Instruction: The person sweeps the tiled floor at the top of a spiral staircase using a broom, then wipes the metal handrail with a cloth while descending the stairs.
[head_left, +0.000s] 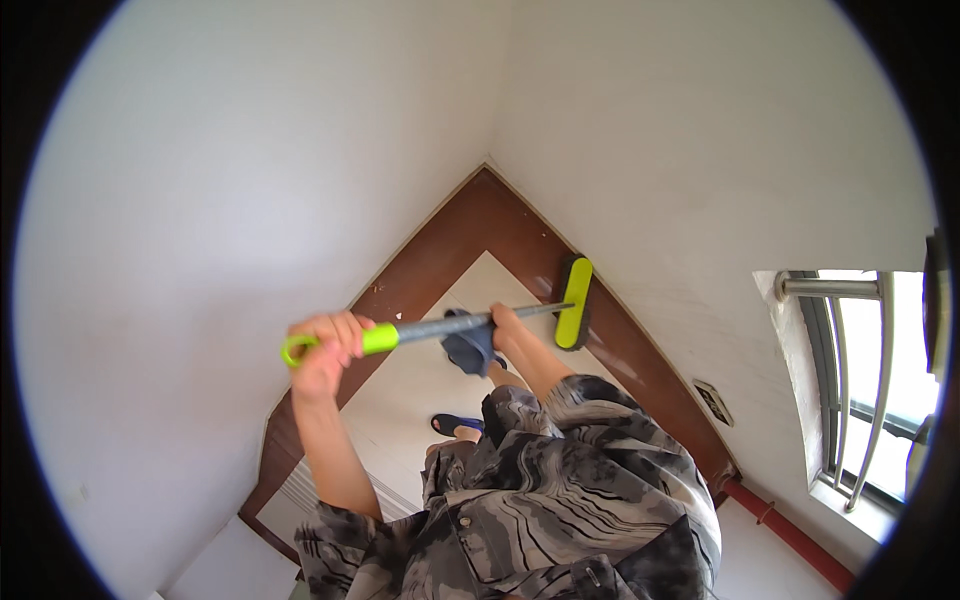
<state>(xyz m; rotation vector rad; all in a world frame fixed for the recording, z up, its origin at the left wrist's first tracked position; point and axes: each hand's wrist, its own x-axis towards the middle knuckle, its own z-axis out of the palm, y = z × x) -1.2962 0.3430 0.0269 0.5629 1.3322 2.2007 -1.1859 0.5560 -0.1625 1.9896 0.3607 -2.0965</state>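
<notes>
My left hand (326, 349) is closed around the lime-green grip (380, 339) of a broom, close to its hanging loop. Farther along, my right hand (506, 326) grips the grey broom shaft (435, 328). The shaft slants across in front of me to the right. At its far end, the lime-green broom head (574, 304) with dark bristles is over the brown floor border, beside the right wall. A blue-grey cloth (471, 349) hangs below the shaft against my right hand; whether the fingers hold it too, I cannot tell.
White walls meet at a corner ahead, above a brown border (480, 210) around pale floor tiles (397, 382). My slippered foot (454, 425) is on the tiles. To the right are a wall fixture (712, 403), a red pipe (787, 525) and a window with metal bars (885, 375).
</notes>
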